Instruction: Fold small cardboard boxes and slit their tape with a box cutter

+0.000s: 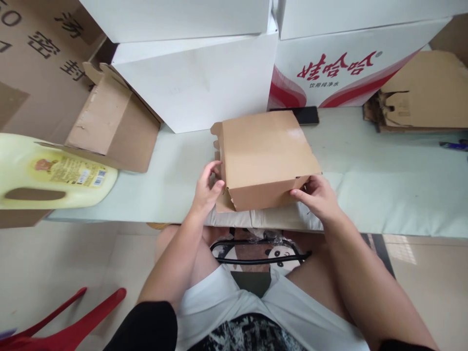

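Observation:
A brown cardboard box (265,146), partly folded, sits on the pale green tabletop near the front edge, its broad panel facing up. Slotted tabs stick out along its left side. My left hand (209,187) is at that side, thumb and fingers apart, with the fingertips by the tabs; whether they touch is hard to see. At the front right corner my right hand (317,197) grips the box, thumb on the front wall and fingers behind the edge. The inside of the box is hidden.
White cartons (197,83) stand stacked at the back, with a dark phone (307,116) before them. An open cardboard box (117,117) and a yellow jug (58,170) are on the left. Flattened cardboard (424,92) lies at right. A red chair (76,321) stands lower left.

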Motion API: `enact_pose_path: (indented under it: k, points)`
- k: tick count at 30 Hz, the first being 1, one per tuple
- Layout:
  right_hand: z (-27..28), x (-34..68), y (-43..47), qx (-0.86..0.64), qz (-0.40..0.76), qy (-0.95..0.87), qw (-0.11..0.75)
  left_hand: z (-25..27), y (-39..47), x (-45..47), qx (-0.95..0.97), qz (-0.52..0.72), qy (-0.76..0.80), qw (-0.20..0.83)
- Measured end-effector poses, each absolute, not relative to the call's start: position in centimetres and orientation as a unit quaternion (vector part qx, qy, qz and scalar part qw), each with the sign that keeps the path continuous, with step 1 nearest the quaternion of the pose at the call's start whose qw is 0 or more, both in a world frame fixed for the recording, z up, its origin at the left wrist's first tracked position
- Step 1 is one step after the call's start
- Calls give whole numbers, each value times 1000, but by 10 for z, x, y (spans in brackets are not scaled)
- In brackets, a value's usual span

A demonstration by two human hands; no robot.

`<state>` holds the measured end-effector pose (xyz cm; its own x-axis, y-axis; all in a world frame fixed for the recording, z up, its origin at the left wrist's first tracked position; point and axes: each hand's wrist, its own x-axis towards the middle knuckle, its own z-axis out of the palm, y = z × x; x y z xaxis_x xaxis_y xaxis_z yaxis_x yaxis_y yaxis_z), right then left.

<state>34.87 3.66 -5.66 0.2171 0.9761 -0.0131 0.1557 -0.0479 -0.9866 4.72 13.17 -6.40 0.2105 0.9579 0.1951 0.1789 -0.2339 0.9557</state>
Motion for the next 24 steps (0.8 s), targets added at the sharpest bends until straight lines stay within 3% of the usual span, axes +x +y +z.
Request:
enact_pose_path:
  k: [5, 13, 20, 24]
  points:
    - [-51, 350, 35, -657, 319, -491, 475, -63, 118, 48, 691, 351, 327, 541]
    - [-47, 347, 38, -659, 312, -511, 456, -61, 122, 54, 629, 435, 387, 516]
    - [-49, 341, 41, -609, 407, -503, 460, -53, 124, 53, 538, 482, 551, 418]
    - [-50, 343, 40, -615, 403, -504, 454, -54, 129, 48, 487, 473, 565, 469]
